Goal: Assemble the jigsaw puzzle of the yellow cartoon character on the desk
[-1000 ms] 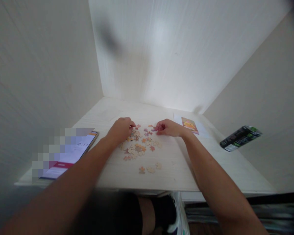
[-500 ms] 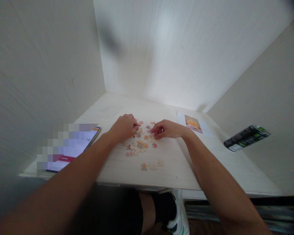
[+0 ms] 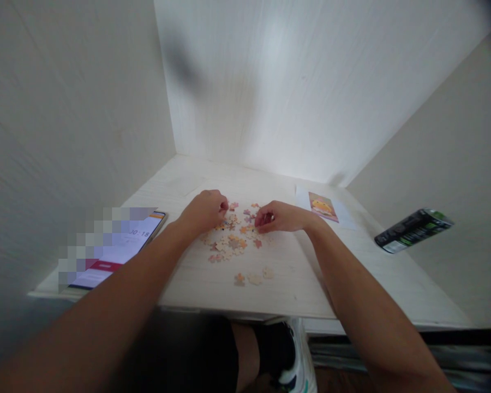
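Note:
Many small jigsaw puzzle pieces [image 3: 231, 244], pale, orange and pinkish, lie loose in a heap on the white desk. My left hand [image 3: 204, 212] is at the heap's upper left edge with its fingers curled in; whatever they hold is hidden. On the right side of the heap, my right hand [image 3: 281, 217] has thumb and fingers drawn together low over the pieces. I cannot make out what is between its fingertips. Nearer the front edge, a short row of separate pieces [image 3: 254, 279] lies apart from the heap.
A phone [image 3: 118, 248] showing a timer lies at the left, partly behind my left forearm. A printed picture [image 3: 323, 207] of a yellow figure lies at the back right. Further right is a black and green can [image 3: 413, 231]. White panels [image 3: 245, 82] enclose the desk [image 3: 213, 289].
My left hand has pulled back slightly to the left, its fingers curling in from the pieces. My right hand has barely shifted, its fingertips closing a little lower.

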`<act>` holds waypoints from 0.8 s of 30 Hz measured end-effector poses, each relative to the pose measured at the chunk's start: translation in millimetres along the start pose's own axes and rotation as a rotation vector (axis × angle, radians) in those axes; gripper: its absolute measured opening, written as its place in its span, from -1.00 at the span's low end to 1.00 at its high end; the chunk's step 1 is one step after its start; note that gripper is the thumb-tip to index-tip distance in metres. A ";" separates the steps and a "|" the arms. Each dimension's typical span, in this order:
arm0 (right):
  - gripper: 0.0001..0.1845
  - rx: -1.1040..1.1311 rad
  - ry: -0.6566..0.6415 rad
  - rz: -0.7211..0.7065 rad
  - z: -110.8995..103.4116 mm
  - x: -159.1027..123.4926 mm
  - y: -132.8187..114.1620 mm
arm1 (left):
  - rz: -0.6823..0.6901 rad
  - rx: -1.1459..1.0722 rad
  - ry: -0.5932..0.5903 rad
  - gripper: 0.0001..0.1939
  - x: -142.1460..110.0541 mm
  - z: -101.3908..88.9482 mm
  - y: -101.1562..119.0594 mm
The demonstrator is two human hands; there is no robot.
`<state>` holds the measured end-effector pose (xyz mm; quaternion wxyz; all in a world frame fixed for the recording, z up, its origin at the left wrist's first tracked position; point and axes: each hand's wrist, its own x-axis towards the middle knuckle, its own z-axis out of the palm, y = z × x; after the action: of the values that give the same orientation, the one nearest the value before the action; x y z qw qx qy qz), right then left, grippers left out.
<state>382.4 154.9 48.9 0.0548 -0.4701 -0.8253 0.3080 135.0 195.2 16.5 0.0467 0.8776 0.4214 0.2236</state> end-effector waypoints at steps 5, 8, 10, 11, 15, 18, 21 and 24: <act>-0.67 -0.006 0.014 0.028 -0.4 -1.3 -5.7 | 0.004 0.026 -0.061 -0.80 -1.8 -3.7 -2.6; -0.70 0.009 -0.011 0.059 -0.4 -2.3 -7.3 | 0.015 0.017 -0.086 -0.77 -2.7 -4.9 -6.0; -0.72 0.026 -0.029 0.069 -0.5 -2.8 -7.8 | 0.024 0.005 -0.104 -0.75 -3.6 -6.2 -7.7; -0.73 0.034 -0.035 0.070 -0.6 -3.1 -8.0 | 0.028 0.001 -0.111 -0.75 -4.2 -7.1 -8.0; -0.69 0.031 -0.053 0.059 -2.0 -3.7 -9.2 | 0.024 0.001 -0.115 -0.71 -6.3 -10.6 -6.2; -0.66 -0.002 -0.056 0.053 -3.5 -4.0 -8.7 | 0.023 0.002 -0.123 -0.70 -6.1 -11.3 -4.1; -0.68 -0.016 -0.063 0.054 -4.3 -4.2 -6.7 | 0.024 0.000 -0.119 -0.71 -5.2 -10.5 -3.5; -0.71 0.008 -0.081 0.071 -4.3 -4.5 -5.4 | 0.029 -0.009 -0.122 -0.70 -5.1 -9.7 -4.4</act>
<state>382.5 151.2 56.3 0.0122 -0.4859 -0.8083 0.3321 124.9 193.1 22.2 0.0728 0.8955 0.4040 0.1720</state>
